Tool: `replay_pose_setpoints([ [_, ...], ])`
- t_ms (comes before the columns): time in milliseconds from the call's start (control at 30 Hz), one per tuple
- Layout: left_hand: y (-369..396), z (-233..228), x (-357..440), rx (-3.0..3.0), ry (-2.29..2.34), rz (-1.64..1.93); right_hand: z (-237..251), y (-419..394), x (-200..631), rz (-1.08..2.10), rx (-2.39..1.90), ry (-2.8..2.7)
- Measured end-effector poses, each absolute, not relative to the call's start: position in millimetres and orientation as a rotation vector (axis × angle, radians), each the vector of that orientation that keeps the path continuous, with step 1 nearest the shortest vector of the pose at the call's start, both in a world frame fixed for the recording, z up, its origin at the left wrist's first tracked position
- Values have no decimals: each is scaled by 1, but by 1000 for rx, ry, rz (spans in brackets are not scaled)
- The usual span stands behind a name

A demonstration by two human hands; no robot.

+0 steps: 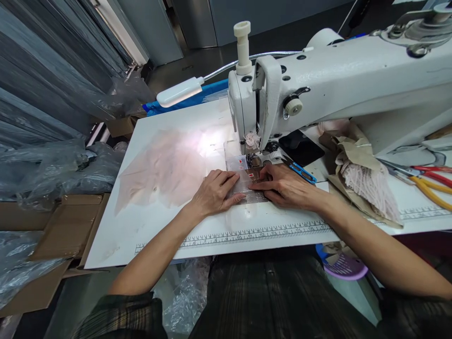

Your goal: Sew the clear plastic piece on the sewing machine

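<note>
A white sewing machine (pixel 246 110) stands over the table, with a small pink fabric rosette (pixel 252 140) at its head. Sheer pale pink fabric (pixel 165 169) spreads left of the needle area, its edge reaching the metal plate (pixel 259 195) below the presser foot. Flat on that fabric lies my left hand (pixel 216 192), fingers stretched out and thumb apart. My right hand (pixel 287 186) is at the plate's right side, its fingers bent and closed on the fabric's edge; the exact grip is partly hidden. Blue thread snips (pixel 302 172) lie just behind the right hand.
A black phone-like slab (pixel 302 147) lies under the machine arm. To the right are brown paper with pale pink cord (pixel 370 183) and yellow-handled pliers (pixel 432 190). A printed ruler (pixel 247 235) runs along the front edge. Cardboard boxes (pixel 72 223) and plastic wrap stand at left.
</note>
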State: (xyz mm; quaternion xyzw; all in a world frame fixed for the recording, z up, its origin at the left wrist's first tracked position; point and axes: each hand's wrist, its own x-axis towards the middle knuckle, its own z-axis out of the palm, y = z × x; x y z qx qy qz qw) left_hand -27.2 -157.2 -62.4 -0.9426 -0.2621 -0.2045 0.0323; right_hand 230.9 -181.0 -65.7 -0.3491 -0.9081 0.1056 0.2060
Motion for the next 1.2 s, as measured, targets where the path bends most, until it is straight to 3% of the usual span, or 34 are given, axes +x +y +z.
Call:
replay_pose_setpoints([
  [567,-149,-39,-12,-2838,-829,-53,-68,-182,231,293,-999,-2517],
  [1200,-111,-52,-13,-2925,-697,-223,-73,-178,228,301,-1128,-2455],
])
